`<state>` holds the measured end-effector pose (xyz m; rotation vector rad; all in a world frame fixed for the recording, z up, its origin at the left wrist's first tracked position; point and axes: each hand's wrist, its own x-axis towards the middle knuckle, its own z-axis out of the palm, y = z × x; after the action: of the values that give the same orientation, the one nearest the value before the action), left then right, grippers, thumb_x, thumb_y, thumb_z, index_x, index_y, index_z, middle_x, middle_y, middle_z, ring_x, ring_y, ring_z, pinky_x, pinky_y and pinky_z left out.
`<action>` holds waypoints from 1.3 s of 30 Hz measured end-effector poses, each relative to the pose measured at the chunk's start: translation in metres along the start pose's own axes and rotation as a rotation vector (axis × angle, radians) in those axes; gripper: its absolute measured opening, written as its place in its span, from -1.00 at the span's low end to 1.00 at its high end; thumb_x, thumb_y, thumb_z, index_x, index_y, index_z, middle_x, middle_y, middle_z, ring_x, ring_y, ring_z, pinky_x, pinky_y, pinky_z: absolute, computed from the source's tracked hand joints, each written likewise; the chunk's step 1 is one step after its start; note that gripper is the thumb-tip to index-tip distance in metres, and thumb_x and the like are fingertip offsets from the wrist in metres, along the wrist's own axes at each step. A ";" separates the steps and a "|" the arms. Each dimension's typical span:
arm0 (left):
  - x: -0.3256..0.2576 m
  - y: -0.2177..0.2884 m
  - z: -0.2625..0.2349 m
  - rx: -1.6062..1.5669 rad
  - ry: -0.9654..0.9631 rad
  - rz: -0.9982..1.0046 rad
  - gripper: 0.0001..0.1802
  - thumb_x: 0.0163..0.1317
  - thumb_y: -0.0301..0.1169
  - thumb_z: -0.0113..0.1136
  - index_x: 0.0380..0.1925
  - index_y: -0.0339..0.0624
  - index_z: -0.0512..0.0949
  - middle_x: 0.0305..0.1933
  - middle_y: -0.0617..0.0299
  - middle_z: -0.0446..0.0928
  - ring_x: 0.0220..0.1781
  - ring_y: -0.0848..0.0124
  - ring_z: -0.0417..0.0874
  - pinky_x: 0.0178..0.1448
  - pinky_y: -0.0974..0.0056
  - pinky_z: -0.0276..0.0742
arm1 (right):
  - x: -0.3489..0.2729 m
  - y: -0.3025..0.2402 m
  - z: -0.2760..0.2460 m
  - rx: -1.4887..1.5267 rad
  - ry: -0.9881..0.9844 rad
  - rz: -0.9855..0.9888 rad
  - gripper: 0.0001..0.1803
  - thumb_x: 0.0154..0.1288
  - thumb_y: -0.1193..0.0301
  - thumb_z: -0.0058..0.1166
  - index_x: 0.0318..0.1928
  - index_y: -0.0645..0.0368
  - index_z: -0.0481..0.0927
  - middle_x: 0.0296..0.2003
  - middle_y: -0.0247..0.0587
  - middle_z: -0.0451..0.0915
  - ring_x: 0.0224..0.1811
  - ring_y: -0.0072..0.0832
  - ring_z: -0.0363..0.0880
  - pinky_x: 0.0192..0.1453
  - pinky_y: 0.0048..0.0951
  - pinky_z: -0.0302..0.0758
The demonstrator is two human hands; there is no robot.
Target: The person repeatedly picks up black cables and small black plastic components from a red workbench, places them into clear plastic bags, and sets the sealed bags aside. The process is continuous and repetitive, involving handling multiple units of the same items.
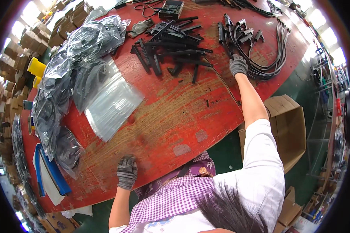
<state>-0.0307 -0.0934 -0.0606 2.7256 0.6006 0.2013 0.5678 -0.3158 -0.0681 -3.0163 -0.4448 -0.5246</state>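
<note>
My right hand (pixel 238 65), in a grey knit glove, reaches far out to the right side of the red table. Its fingers close on a black cable at the near end of a cable bundle (pixel 274 72). Dark connectors (pixel 243 33) lie at the bundle's far side. By the near table edge my left hand (pixel 127 173), gloved the same way, rests on the tabletop with nothing in it. Its fingers point away from me and look loosely extended. Between the hands and further off lies a pile of black slotted plastic strips (pixel 175 40).
Flat clear plastic bags (pixel 114 103) are stacked at left centre, beside a long heap of bagged dark items (pixel 74 58). A blue holder (pixel 52 171) stands at the near left edge. An open cardboard box (pixel 289 134) sits below the table's right edge. A small box (pixel 171 9) is at the back.
</note>
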 end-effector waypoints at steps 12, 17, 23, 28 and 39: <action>0.030 -0.007 -0.035 0.010 0.020 -0.044 -0.81 0.04 -0.49 0.05 -0.29 -0.20 0.51 -0.25 0.01 0.51 -0.19 0.05 0.51 -0.07 0.09 0.45 | 0.089 0.029 -0.031 1.077 -0.547 0.238 -0.65 0.27 0.10 -0.11 -0.34 0.14 0.48 -0.66 -0.24 0.47 -0.69 -0.35 0.39 -0.56 -0.31 0.37; 0.104 0.037 -0.069 -0.173 0.153 0.173 -0.82 0.05 -0.58 0.05 -0.30 -0.19 0.50 -0.27 0.04 0.52 -0.17 0.08 0.53 -0.08 0.15 0.47 | 0.065 0.020 -0.181 1.693 -0.994 -0.084 -0.76 0.32 0.24 -0.09 -0.25 0.15 0.50 -0.61 -0.45 0.41 -0.65 -0.72 0.35 -0.61 -0.73 0.24; 0.171 0.121 -0.129 -0.425 0.256 0.337 -0.75 0.08 -0.57 0.11 -0.19 -0.17 0.50 -0.19 0.05 0.54 -0.15 0.13 0.57 -0.05 0.28 0.45 | -0.051 -0.033 -0.254 1.728 -0.715 -0.321 -0.79 0.31 0.33 -0.06 -0.21 0.22 0.50 -0.41 -0.43 0.53 -0.61 -0.83 0.30 -0.60 -0.82 0.14; 0.185 0.165 -0.125 -0.447 0.189 0.531 -0.71 0.06 -0.54 0.14 -0.15 -0.16 0.48 -0.16 0.06 0.53 -0.10 0.13 0.56 -0.03 0.24 0.46 | -0.040 0.035 -0.226 1.260 -0.206 -0.338 -0.69 0.28 0.27 -0.04 -0.12 0.25 0.49 -0.31 -0.20 0.60 -0.39 -0.44 0.52 -0.34 -0.52 0.41; 0.143 0.109 -0.084 -0.481 0.080 0.329 -0.74 0.06 -0.52 0.16 -0.18 -0.19 0.52 -0.22 0.04 0.55 -0.15 0.17 0.58 -0.03 0.25 0.46 | -0.064 0.043 -0.142 0.157 -0.472 -0.736 -0.76 0.22 0.26 -0.12 -0.30 0.10 0.56 -0.39 -0.12 0.57 -0.32 -0.11 0.53 -0.20 -0.24 0.46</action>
<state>0.1221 -0.0999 0.0657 2.3321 0.0941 0.4701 0.4764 -0.3876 0.0436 -2.7157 -1.5527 0.2260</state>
